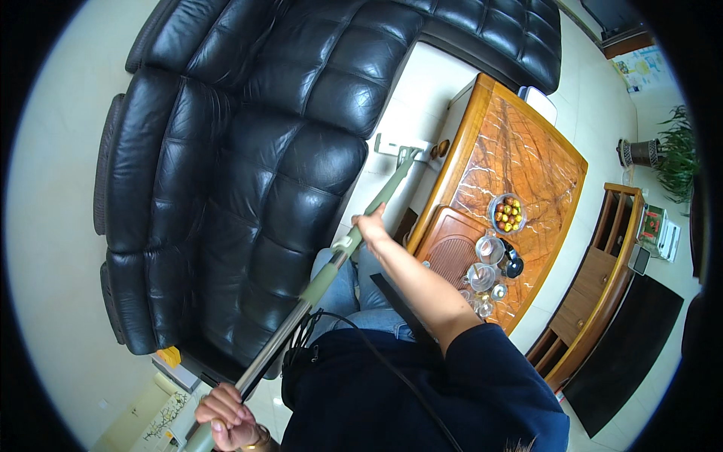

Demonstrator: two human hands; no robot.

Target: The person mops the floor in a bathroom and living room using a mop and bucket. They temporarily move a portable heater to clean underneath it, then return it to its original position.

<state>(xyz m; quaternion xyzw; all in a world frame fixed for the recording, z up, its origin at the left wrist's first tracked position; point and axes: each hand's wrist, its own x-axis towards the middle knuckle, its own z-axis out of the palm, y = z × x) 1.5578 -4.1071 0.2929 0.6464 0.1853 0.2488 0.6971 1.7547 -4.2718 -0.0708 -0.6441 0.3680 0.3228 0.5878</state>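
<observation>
A flat floor mop with a green and metal pole [282, 327] runs slantwise from the lower left up to its pale head [390, 146], which lies on the light floor between the black sofa and the coffee table. My right hand [371, 225] is closed round the green part of the pole, above a pale clip. Farther down, near the bottom left, my left hand [229, 415], with a bracelet at the wrist, curls round the pole near its green end. The mop head's far side is partly hidden near the table's drawer knobs [440, 149].
A black leather sofa [271, 164] fills the left and top. On the marble-topped coffee table [536, 152] stand a bowl of fruit [508, 213], a wooden tea tray [446, 237] and several glass vessels [482, 277]. A wooden cabinet [587, 282] and a potted plant [675, 155] are at right.
</observation>
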